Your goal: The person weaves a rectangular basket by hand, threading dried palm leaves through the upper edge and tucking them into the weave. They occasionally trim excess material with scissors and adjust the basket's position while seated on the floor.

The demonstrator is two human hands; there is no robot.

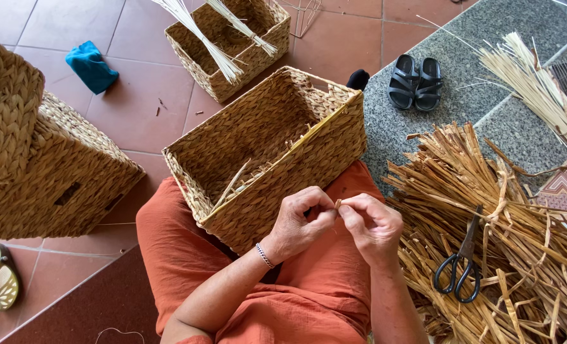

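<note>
Terracotta tile floor, perhaps a grey granite step alongside.

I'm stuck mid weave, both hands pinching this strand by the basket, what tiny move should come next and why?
Probably guide the strand, pinched between left hand and right hand, toward the near wall of the basket; it sits just off that wall, apart from the weave.

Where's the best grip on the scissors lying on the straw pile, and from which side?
Take the scissors by the black loop handles, which point toward the person, coming from above and the near side. The blades point away and lie flat on the loose straw pile, nothing covering them.
</note>
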